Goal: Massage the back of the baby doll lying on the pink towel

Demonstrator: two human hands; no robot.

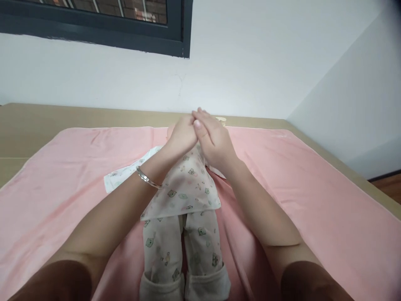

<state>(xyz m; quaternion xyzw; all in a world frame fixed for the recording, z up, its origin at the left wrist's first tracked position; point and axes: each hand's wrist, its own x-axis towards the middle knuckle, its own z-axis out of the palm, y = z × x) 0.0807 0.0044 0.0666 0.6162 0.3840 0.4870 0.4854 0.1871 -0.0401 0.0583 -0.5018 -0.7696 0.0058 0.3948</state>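
Note:
My left hand [184, 133], with a silver bracelet [148, 178] on its wrist, meets my right hand [216, 140] palm to palm. The right hand's fingers lie stretched across the left hand, which is partly covered. Nothing shows between them. Both are above the upper end of a baby-sized figure lying on its back, whose head is almost wholly hidden by my hands. It wears a white printed top [184, 188] and matching trousers [202, 240] with turned-up cuffs. A printed sleeve [125, 171] stretches out to the left.
A pink blanket [275, 175] is spread under the figure over a light wooden surface [40, 117]. Just beyond my right hand, a small pale yellow object [221, 121] is partly hidden. A white wall [238, 62] with a dark-framed window [175, 42] rises behind.

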